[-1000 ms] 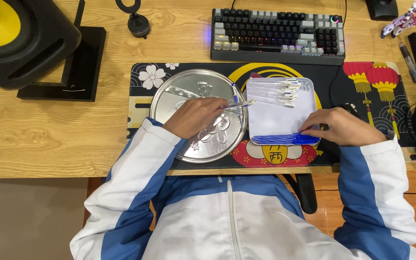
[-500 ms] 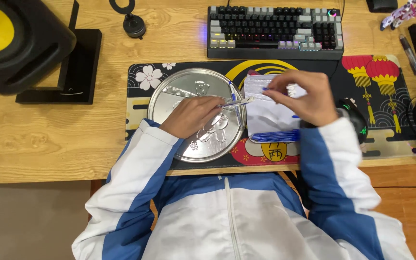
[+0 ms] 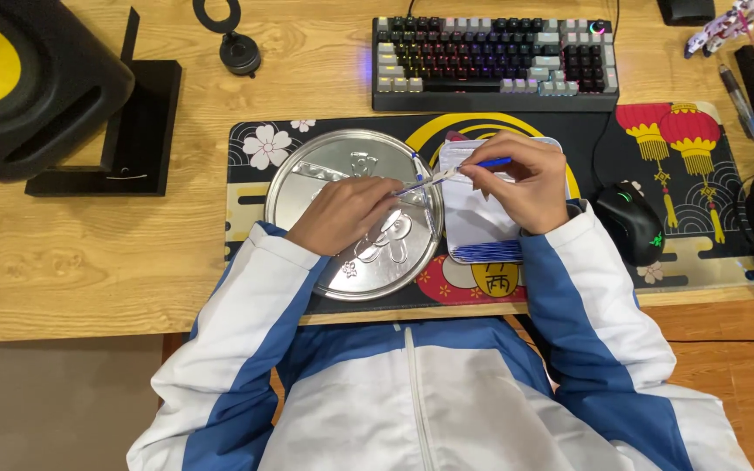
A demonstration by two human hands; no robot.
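left hand (image 3: 346, 212) rests on the round silver metal tray (image 3: 307, 179), fingers curled in a narrow grip around the near end of a thin clear tool with a blue tip (image 3: 419, 181), which slants up across the tray's right rim. right hand (image 3: 517, 179) hovers over the white rectangular plastic box with a blue striped edge (image 3: 479, 231), just right of the tray, thumb and fingertips pinched tight on a slim blue-handled tool (image 3: 482, 164) that points left toward the tray. the two tool tips meet, or nearly so, right at the tray's right rim; i can't tell if they touch. tray and box both sit on the black patterned desk mat with flowers and red lanterns (image 3: 700, 218). beyond the tray, a dark backlit keyboard (image 3: 492, 63). further right of the tray, past the box, a black mouse (image 3: 630, 222). far left of the tray, a black speaker with a yellow cone (image 3: 19, 78) stands on the wooden tabletop (image 3: 89, 253).
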